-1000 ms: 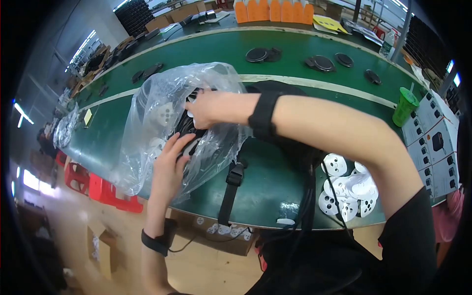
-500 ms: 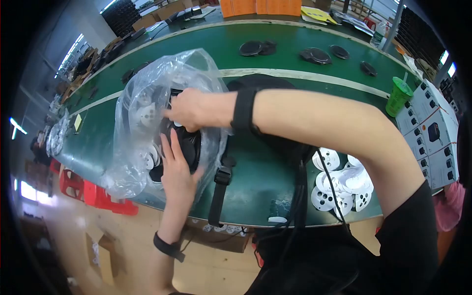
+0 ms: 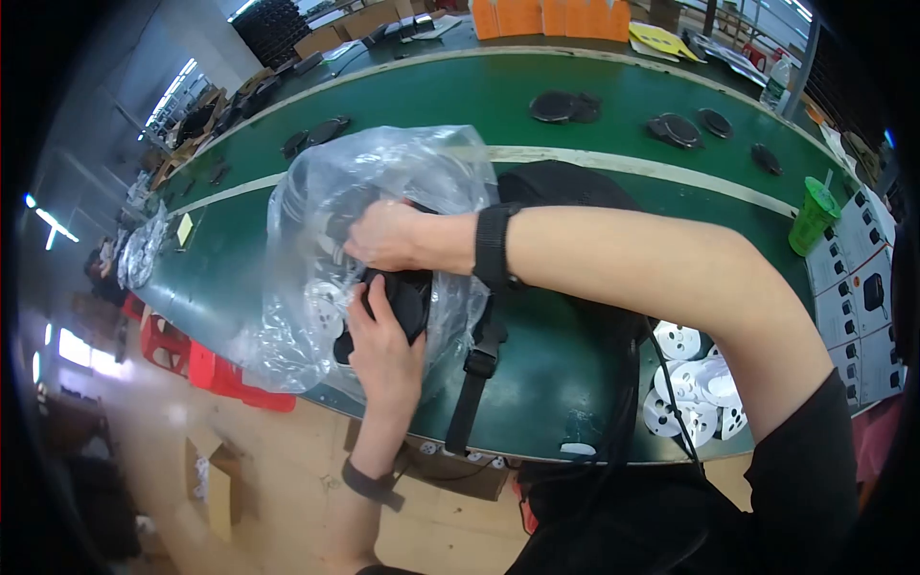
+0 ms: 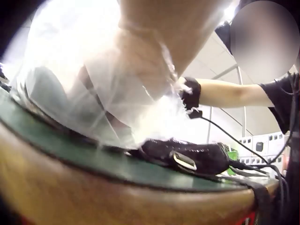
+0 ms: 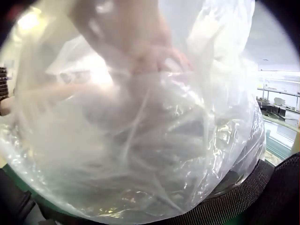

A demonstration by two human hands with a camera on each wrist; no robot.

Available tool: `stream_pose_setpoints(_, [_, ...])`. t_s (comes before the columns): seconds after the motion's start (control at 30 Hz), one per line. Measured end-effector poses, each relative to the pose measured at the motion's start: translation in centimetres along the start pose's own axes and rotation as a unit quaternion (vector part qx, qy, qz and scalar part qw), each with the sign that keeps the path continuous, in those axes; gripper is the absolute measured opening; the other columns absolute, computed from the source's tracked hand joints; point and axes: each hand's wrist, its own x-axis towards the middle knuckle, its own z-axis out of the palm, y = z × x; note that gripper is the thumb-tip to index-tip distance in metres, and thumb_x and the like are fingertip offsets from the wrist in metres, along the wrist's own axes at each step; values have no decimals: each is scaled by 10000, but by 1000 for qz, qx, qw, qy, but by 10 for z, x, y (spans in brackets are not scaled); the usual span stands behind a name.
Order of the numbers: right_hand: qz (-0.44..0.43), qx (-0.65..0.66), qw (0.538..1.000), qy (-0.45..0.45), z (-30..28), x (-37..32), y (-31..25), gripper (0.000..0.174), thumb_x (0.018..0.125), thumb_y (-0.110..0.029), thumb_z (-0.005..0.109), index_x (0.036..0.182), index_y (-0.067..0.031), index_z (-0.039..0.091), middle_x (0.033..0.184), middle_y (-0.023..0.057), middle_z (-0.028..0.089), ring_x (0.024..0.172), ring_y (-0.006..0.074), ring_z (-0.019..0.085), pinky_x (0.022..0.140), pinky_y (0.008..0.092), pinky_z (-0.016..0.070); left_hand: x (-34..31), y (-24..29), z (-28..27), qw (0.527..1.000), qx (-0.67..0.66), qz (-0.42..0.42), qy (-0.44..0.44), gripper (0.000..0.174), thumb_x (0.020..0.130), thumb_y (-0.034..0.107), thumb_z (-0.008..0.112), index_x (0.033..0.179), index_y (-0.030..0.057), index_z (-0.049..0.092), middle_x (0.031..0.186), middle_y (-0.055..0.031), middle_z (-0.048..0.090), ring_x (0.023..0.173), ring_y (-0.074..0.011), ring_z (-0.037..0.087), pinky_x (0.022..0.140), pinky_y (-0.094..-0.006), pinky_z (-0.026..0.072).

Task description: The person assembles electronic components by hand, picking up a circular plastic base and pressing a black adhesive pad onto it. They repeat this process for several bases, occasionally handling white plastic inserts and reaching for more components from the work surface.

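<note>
A clear plastic bag lies on the green bench with its mouth toward the person. Inside it are a black disc and white discs with holes. My left hand reaches into the mouth, its fairly straight fingers resting on the black disc and its thumb by the disc's right edge. Just beyond it, my right hand is also inside, fingers bent downward over the contents. Its fingertips are hidden and blurred, so I cannot tell what it holds. In the right wrist view, bag film covers most of the hands.
A black bag with a buckled strap lies right of the plastic bag. White holed discs are piled farther right, near a green cup and printed boxes. Black round parts lie across the bench's far strip.
My left hand has moved from the bag's near edge onto the black disc, its fingers now farther inside. The right hand has stayed inside the bag, shifting over the contents.
</note>
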Motion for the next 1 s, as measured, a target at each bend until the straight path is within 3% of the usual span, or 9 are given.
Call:
stream_pose_setpoints(0.03, [-50,43,995,80,5,-6,8,180,773,-168,533,905,-54,578,724,100,626,708,278,649,597,392,513,-1,1,0,1000,11,7,-8,708,638,10,695,1265,67,370,1237,-165,387,1068,-382,492,806,-418,464])
stream_pose_setpoints(0.27, [-116,47,988,92,-12,-19,13,97,766,-149,528,782,-95,607,750,85,645,733,276,647,621,381,508,-5,-8,-11,994,-100,40,25,598,652,-114,600,1206,83,492,1206,-154,516,1094,-349,512,889,-389,440])
stream_pose_setpoints(0.37, [-87,47,991,89,-39,-22,13,97,710,-137,589,792,-99,624,775,107,648,763,292,644,636,384,510,-7,-2,-34,988,-140,49,52,576,651,-182,553,1174,56,518,1172,-148,536,1089,-300,529,938,-344,402])
stream_pose_setpoints(0.5, [-24,129,980,152,-80,-39,17,264,593,-90,671,854,-63,642,825,151,646,813,328,630,684,400,515,-6,5,-63,976,-151,79,138,514,655,-162,553,1135,22,548,1154,-179,539,1068,-331,529,909,-364,409])
stream_pose_setpoints(0.6, [32,183,968,171,-85,-44,18,274,610,-79,663,881,-49,645,841,154,648,821,330,631,702,405,516,-4,-2,-63,967,-168,81,172,504,669,-156,573,1142,15,543,1163,-173,539,1072,-322,528,923,-367,396])
stream_pose_setpoints(0.73, [81,207,960,172,-69,-39,13,306,610,-67,663,915,-50,651,865,159,648,820,323,636,700,392,522,-8,-16,-39,970,-152,56,181,491,685,-138,595,1154,-4,532,1159,-172,538,1055,-298,537,922,-347,401])
stream_pose_setpoints(0.77, [83,206,963,154,-67,-38,12,308,610,-64,662,917,-49,652,872,159,648,821,323,637,697,389,524,-10,-20,-31,951,-273,-28,138,499,705,-139,587,1182,-19,502,1146,-157,535,1037,-244,546,904,-319,425])
stream_pose_setpoints(0.87, [103,216,961,136,-65,-36,7,289,615,-33,650,904,-41,658,883,176,646,823,327,640,683,386,527,-12,-21,-22,931,-330,-79,135,511,722,-143,576,1209,-28,471,1130,-140,535,1024,-202,542,890,-300,441])
stream_pose_setpoints(1.0, [127,277,944,127,-85,-49,3,267,618,-9,637,884,-23,652,847,210,635,823,358,629,687,401,523,-19,-14,-21,897,-379,-98,206,504,746,-126,580,1224,-29,454,1143,-144,531,1023,-207,542,900,-304,436])
